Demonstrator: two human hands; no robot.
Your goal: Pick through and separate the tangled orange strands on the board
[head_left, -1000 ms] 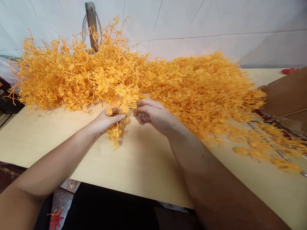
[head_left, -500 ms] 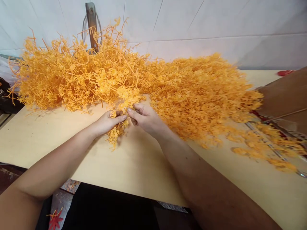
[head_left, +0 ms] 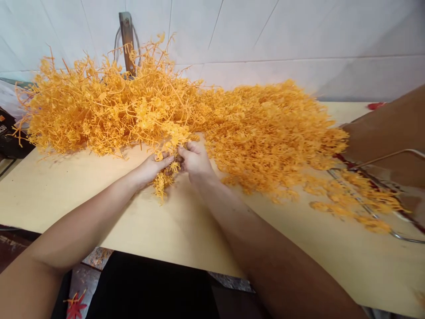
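Note:
A small cluster of yellow-orange plastic flower sprigs (head_left: 162,182) hangs from my left hand (head_left: 155,167), whose thumb presses it against the fingers. Close beside it, touching the same cluster, is my right hand (head_left: 195,160); its fingers are bent in a pinch and their tips are partly hidden. Just beyond both hands lies a big tangled heap of yellow-orange sprigs (head_left: 99,106) with stems sticking out. To the right spreads a second, denser pile of sprigs (head_left: 265,133), its heads all lying one way.
A pale wooden table (head_left: 83,190) carries everything, against a tiled wall (head_left: 265,31). An upright metal bracket (head_left: 126,42) rises behind the heap. At the right stand a brown cardboard piece (head_left: 392,137) and a metal rod (head_left: 407,238). A red leaf (head_left: 76,306) lies below the table.
My right hand has turned and closed in toward the left one, at the cluster. The left hand has barely moved. The whole view has shifted slightly.

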